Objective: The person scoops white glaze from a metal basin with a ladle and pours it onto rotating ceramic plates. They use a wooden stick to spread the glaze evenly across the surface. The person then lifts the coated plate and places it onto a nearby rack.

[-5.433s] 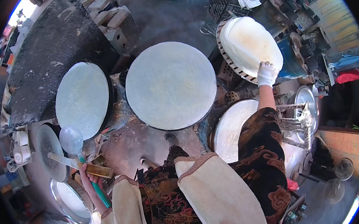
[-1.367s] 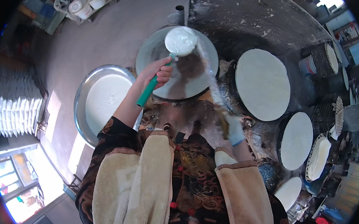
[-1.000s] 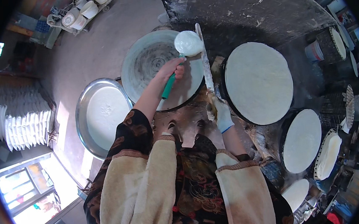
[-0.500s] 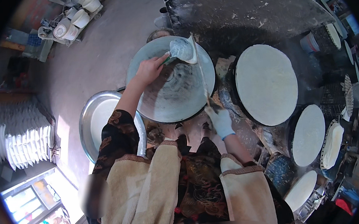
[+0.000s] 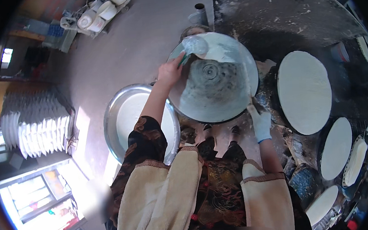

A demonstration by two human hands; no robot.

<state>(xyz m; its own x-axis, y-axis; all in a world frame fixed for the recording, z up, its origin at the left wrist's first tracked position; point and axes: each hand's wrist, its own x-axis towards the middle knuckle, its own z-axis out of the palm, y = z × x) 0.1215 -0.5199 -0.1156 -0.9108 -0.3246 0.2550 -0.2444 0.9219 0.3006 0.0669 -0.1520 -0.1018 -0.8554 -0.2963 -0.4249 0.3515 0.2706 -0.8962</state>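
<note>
My bare left hand [image 5: 170, 71] grips the green handle of a ladle [image 5: 196, 45]. The ladle's wet, pale bowl is tipped low over the far left of a large round griddle [image 5: 213, 106]. White batter [image 5: 224, 50] covers the far part of the griddle from the ladle toward the right; its middle shows bare, dark and ringed. In a white glove, my right hand [image 5: 261, 122] is closed around a long thin wooden stick [image 5: 246, 73] at the griddle's near right edge. The stick reaches along the griddle's right side; its far end is hard to make out.
A metal basin [image 5: 111, 140] of white liquid stands left of the griddle. To the right are several round griddles bearing pale sheets [image 5: 305, 92]. White buckets [image 5: 106, 11] sit at the far left. A grey pipe [image 5: 200, 14] rises beyond the griddle. Stacked white bundles [image 5: 38, 135] stand left.
The ladle has swung left across the far side of the griddle, and white batter now lies spread there. The stick stays at the right side. The whole view has shifted.
</note>
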